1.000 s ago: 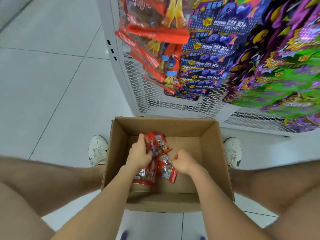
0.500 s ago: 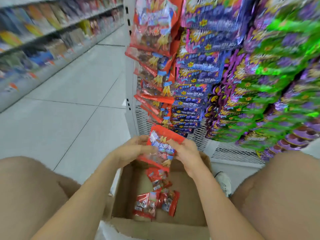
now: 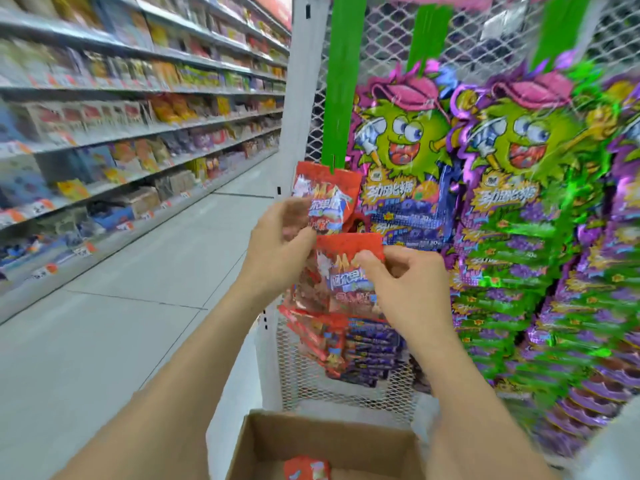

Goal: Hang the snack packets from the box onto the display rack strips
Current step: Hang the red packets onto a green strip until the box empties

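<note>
Red foil snack packet (image 3: 341, 271), centre frame, is pinched at its top edge by our left hand (image 3: 282, 237) and right hand (image 3: 405, 285). We advise keeping that edge taut and level, seating it on the green plastic display strip (image 3: 341, 81) below the hung red packet (image 3: 327, 190).

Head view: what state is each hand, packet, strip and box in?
left hand, pinches upper red packet
right hand, pinches lower red packet
upper red packet, hanging on green strip
lower red packet, held; clipped or not, unclear
cardboard box, open, spare packet inside
</note>
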Available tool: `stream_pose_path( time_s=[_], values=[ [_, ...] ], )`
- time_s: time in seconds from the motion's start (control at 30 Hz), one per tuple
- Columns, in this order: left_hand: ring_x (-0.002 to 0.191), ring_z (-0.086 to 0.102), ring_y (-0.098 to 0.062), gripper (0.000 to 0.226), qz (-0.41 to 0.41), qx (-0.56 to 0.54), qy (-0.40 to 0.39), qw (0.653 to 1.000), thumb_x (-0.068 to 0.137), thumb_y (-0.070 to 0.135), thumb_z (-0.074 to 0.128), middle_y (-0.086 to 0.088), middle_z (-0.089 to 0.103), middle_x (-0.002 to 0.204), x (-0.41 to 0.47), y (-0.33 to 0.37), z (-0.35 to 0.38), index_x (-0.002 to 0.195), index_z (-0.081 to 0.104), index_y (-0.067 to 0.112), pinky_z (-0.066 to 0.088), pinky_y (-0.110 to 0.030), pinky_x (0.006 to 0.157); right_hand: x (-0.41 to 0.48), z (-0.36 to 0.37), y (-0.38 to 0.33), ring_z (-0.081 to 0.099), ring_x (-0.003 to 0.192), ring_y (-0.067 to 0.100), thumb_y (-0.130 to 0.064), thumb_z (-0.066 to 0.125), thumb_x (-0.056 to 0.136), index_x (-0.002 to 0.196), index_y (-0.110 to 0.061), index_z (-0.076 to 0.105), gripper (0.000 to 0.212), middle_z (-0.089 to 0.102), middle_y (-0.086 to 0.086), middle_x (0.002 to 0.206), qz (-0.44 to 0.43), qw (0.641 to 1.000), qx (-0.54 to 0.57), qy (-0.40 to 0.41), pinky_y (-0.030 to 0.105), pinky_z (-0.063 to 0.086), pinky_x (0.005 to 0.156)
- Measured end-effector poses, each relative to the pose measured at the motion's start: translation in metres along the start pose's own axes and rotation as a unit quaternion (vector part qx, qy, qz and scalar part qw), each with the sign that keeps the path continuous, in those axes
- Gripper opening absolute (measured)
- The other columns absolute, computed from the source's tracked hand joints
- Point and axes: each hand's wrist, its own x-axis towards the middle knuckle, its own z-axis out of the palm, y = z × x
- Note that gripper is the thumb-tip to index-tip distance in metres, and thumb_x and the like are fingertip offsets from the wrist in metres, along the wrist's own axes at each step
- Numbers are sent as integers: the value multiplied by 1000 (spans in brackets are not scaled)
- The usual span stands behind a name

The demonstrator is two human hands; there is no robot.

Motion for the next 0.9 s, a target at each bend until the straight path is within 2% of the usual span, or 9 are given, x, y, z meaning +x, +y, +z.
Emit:
stream_pose_path(
  time_s=[0.1, 0.17, 0.23, 0.33, 0.4, 0.5, 0.67, 0.77, 0.9],
  values=[
    [111, 65, -16, 40, 46, 35, 33, 998, 92, 22, 52, 7, 66, 124, 46, 35, 7, 130, 65, 27, 52, -41, 102, 32, -8, -21, 67, 64, 9, -29, 77, 92, 79, -31, 74, 14, 73, -16, 70, -7, 997, 66, 50, 36, 58, 67],
    [116, 63, -17, 43, 14, 10, 33, 999, 94, 23, 47, 2, 68, 125, 74, 54, 13, 133, 64, 20, 50, -38, 104, 55, -6, -35, 72, 75, 7, -24, 75, 93, 89, -32, 74, 10, 76, -15, 80, -32, 994, 75, 78, 39, 61, 76],
    [116, 62, -19, 41, -31, -7, 31, 999, 96, 29, 45, 0, 69, 123, 98, 69, 18, 129, 67, 18, 47, -35, 98, 80, -1, -46, 71, 75, 11, -21, 71, 95, 92, -25, 74, 6, 75, -12, 81, -52, 991, 66, 101, 41, 59, 75],
    [97, 64, -25, 35, -74, -34, 35, 996, 96, 39, 52, -4, 72, 100, 123, 76, 18, 103, 73, 11, 45, -37, 84, 112, 11, -60, 66, 70, 11, -19, 67, 95, 92, -19, 73, 7, 73, -10, 79, -61, 990, 43, 117, 37, 54, 70],
    [96, 73, -29, 48, -112, -91, 17, 989, 79, 54, 61, -5, 79, 98, 131, 75, 12, 96, 75, 11, 56, -45, 94, 129, 19, -66, 66, 70, 10, -22, 67, 93, 90, -18, 73, 8, 73, -9, 80, -58, 989, 37, 131, 37, 54, 71],
    [100, 78, -31, 68, -145, -152, -12, 978, 60, 65, 73, -6, 81, 104, 134, 73, 4, 108, 78, 18, 58, -56, 101, 143, 26, -74, 71, 77, 13, -27, 69, 89, 88, -22, 75, 8, 75, -10, 81, -54, 987, 44, 144, 42, 58, 79],
    [102, 78, -33, 56, -152, -187, -104, 965, 88, 56, 76, -12, 81, 109, 127, 77, -3, 120, 75, 10, 61, -52, 97, 148, 30, -83, 60, 63, 9, -38, 71, 91, 71, -19, 71, 27, 67, -10, 63, -60, 986, 34, 155, 34, 49, 67],
    [97, 80, -29, 47, -137, -171, -106, 970, 96, 52, 71, -11, 82, 105, 119, 80, -3, 112, 77, 9, 65, -44, 86, 150, 32, -87, 49, 54, 9, -37, 73, 90, 71, -14, 70, 30, 59, -9, 55, -54, 983, 37, 170, 30, 34, 60],
    [96, 80, -30, 42, -130, -185, -98, 969, 97, 49, 71, -12, 82, 103, 112, 84, 0, 105, 79, 9, 64, -46, 88, 150, 30, -92, 46, 52, 7, -34, 74, 89, 73, -15, 73, 24, 61, -11, 59, -51, 981, 39, 184, 30, 39, 64]
  ],
)
